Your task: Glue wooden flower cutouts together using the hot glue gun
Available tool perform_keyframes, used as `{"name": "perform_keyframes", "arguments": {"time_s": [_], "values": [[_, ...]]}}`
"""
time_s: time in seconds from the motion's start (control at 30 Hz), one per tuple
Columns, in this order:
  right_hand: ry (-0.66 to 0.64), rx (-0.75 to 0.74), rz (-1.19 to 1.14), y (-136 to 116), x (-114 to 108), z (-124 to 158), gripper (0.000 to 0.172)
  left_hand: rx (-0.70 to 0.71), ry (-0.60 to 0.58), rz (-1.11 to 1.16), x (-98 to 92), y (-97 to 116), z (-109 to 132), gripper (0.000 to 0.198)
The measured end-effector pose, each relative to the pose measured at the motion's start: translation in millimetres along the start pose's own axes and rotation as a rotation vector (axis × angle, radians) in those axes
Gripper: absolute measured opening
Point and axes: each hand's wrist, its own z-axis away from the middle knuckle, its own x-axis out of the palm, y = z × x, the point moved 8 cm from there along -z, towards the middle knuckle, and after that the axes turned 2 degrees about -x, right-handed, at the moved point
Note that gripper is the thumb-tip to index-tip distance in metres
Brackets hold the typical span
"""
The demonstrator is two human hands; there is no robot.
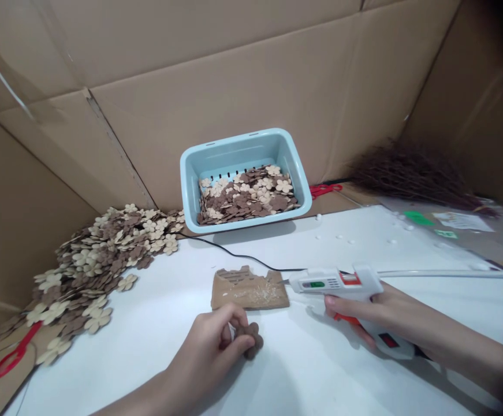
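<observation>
My left hand [216, 341] pinches a brown flower cut-out [252, 338] just above the white table, its petals showing past the fingertips. A white glue gun [333, 284] with an orange trigger is in my right hand [376, 315], fingers wrapped around its handle. A clear glue stick [442, 274] runs out of the gun's back end. The nozzle points left, over the right end of a torn cardboard piece [238, 294]. White glue specks cover part of that cardboard, which lies flat beyond my left hand.
A light blue basket [246, 225] of brown and cream flowers stands at the back. A flower pile [112, 248] spreads at left, near red scissors [17, 352]. Dark twigs [416, 176] lie at back right. A black cord [234, 254] crosses the table. Cardboard walls enclose it.
</observation>
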Motion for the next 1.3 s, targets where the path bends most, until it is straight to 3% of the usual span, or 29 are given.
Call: {"name": "perform_keyframes", "arguments": {"time_s": [0.17, 0.37, 0.7, 0.87, 1.0, 1.17, 1.3], "values": [[-0.013, 0.008, -0.004, -1, 0, 1, 0.034, 0.170, -0.044, -0.248, 2.0, 18, 8, 0.005], [-0.022, 0.016, 0.029, 1, 0, 0, 0.034, 0.301, -0.031, -0.424, 9.8, 28, 17, 0.019], [-0.011, 0.057, 0.018, -3, 0, 4, 0.034, 0.268, 0.035, -0.423, 10.4, 19, 18, 0.038], [-0.031, 0.037, -0.093, -5, 9, 8, 0.031, 0.247, -0.039, -0.361, 16.9, 21, 16, 0.035], [-0.019, -0.004, -0.244, -9, 19, 12, 0.027, 0.304, -0.105, -0.370, 25.2, 29, 16, 0.035], [-0.109, -0.094, -0.417, -16, 38, 14, 0.016, 0.403, -0.070, -0.409, 35.8, 33, 12, 0.035], [-0.157, -0.105, -0.487, -16, 46, 13, 0.021, 0.432, -0.061, -0.337, 46.9, 35, 4, 0.036]]}}
